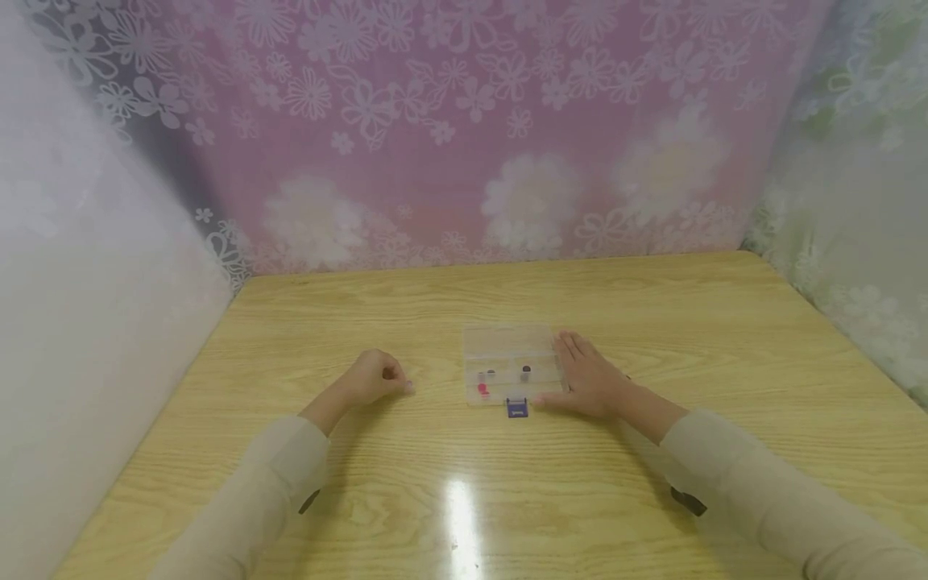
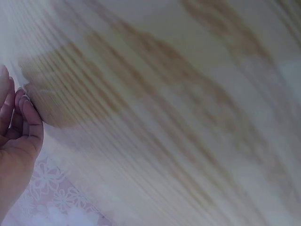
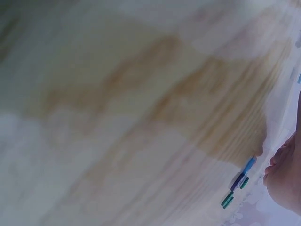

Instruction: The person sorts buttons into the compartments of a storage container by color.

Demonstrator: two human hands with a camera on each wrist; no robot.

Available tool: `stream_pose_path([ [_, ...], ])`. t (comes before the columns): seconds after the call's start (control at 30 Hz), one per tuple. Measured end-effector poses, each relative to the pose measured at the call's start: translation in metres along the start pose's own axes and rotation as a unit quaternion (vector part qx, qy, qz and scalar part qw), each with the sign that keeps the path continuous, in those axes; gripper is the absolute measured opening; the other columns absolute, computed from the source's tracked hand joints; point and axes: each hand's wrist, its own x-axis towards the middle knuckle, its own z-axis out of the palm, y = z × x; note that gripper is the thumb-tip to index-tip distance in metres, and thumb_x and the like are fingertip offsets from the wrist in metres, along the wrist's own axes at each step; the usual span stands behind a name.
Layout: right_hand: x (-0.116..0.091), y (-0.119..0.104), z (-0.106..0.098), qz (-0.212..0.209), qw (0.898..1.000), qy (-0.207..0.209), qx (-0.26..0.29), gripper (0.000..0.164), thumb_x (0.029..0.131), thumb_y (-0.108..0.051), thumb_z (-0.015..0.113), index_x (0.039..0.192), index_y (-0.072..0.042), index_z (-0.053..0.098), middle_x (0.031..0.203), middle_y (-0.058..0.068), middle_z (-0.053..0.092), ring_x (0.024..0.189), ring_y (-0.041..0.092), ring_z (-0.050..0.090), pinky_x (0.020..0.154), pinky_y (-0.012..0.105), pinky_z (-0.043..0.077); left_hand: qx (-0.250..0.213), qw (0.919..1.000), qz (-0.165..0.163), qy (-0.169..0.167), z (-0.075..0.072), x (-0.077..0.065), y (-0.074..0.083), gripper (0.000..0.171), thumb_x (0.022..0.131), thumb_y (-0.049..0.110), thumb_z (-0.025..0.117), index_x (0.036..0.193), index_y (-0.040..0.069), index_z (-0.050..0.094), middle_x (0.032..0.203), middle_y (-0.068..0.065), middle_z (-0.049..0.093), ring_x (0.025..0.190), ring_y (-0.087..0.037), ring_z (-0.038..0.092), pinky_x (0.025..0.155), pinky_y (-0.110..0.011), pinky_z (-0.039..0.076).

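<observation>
Apparently, a tiny pale piece (image 1: 409, 387) is pinched by the left hand (image 1: 370, 379), grip closed; near centre frame, the clear box (image 1: 489, 342) is steadied by the right hand (image 1: 593, 383), fingers straight. Careful release seems needed.

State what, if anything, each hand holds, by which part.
The right hand only rests against the right end of the clear box; whether the left hand pinches anything cannot be told.

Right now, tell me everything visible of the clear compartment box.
The clear compartment box looks plastic, rectangular, with dividers and a dark blue latch projecting from its near edge. It lies flat on the wood-grain table, holding small red pieces and dark pieces. The right hand touches its right side. Whether it is shut, I can't tell.
</observation>
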Motion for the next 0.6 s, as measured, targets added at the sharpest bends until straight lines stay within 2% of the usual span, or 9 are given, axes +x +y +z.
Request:
stream_pose_path([
  [0.23, 0.0001, 0.0002, 0.0006, -0.005, 1.0, 0.002, 0.003, 0.104, 0.083, -0.061, 0.054, 0.141, 0.015, 0.014, 0.149, 0.033, 0.012, 0.14, 0.045, 0.011, 0.114, 0.053, 0.013, -0.005, 0.9999, -0.012, 0.002, 0.0001, -0.0008, 0.0004, 0.017, 0.086, 0.016, 0.065, 0.077, 0.002, 0.066, 0.085, -0.007, 0.066, 0.079, -0.014, 0.053, 0.077, -0.029, 0.048],
  [0.43, 0.0008, 0.0014, 0.0017, -0.002, 1.0, 0.0, 0.005, 0.105, 0.083, -0.063, 0.052, 0.142, 0.015, 0.013, 0.149, 0.033, 0.011, 0.14, 0.045, 0.011, 0.115, 0.053, 0.012, -0.02, 0.9994, -0.027, 0.002, -0.0007, 0.0001, 0.0012, 0.016, 0.088, 0.016, 0.063, 0.081, 0.001, 0.066, 0.082, -0.007, 0.064, 0.073, -0.012, 0.051, 0.068, -0.023, 0.047],
  [0.6, 0.0006, 0.0021, 0.0022, -0.002, 1.0, -0.004, 0.003, 0.105, 0.083, -0.063, 0.052, 0.141, 0.015, 0.013, 0.149, 0.033, 0.011, 0.14, 0.045, 0.01, 0.115, 0.053, 0.012, -0.028, 0.9994, -0.021, 0.003, 0.0009, 0.0012, 0.0027, 0.017, 0.088, 0.015, 0.063, 0.082, -0.001, 0.066, 0.077, -0.005, 0.062, 0.067, -0.01, 0.049, 0.06, -0.02, 0.044],
])
